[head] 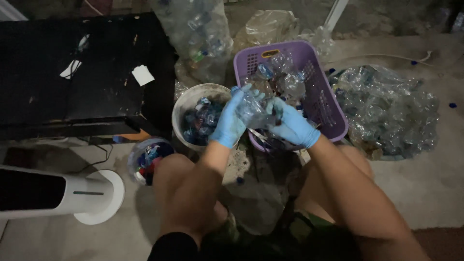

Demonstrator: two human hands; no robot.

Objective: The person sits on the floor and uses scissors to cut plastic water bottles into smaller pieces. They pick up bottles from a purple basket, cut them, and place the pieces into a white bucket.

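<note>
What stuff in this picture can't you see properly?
- Clear plastic bottle: head view, the gloved left hand and right hand wrap it, hiding its ends.
- White bucket: dim light blurs the pieces inside.
- Purple basket: the hands cover its near end.
- Small tub: the left knee hides part of it.
- White fan base: cut off by the left edge.

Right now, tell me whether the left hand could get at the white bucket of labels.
Probably yes. The left hand hovers just over the white bucket, whose open top has nothing across it. But both hands grip a clear plastic bottle, so the left would have to let go first.
</note>
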